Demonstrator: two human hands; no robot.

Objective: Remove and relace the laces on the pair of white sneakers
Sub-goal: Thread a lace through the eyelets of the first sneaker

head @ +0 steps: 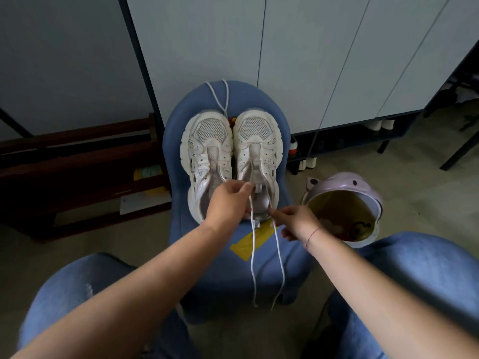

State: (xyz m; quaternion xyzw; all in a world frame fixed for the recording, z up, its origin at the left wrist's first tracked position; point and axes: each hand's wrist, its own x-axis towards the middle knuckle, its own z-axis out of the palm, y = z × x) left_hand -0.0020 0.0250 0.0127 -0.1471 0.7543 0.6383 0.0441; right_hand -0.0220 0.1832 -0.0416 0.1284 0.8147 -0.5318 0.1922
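Observation:
Two white sneakers stand side by side, toes pointing away from me, on a blue padded stool (261, 270). The left sneaker (207, 151) has no lace in its eyelets. A loose white lace (225, 95) lies on the stool beyond the toes. The right sneaker (258, 149) has a second white lace (281, 268) running from its lowest eyelets, and both ends hang down over the stool's front. My left hand (228, 200) pinches one strand near the sneaker's heel opening. My right hand (295, 220) pinches the other strand just right of it.
A lilac bin (363, 187) with rubbish inside stands on the floor right of the stool. White cabinet doors (311, 60) rise behind, with shoes stored underneath. Dark wooden furniture (77, 161) sits at the left. My knees in blue jeans flank the stool.

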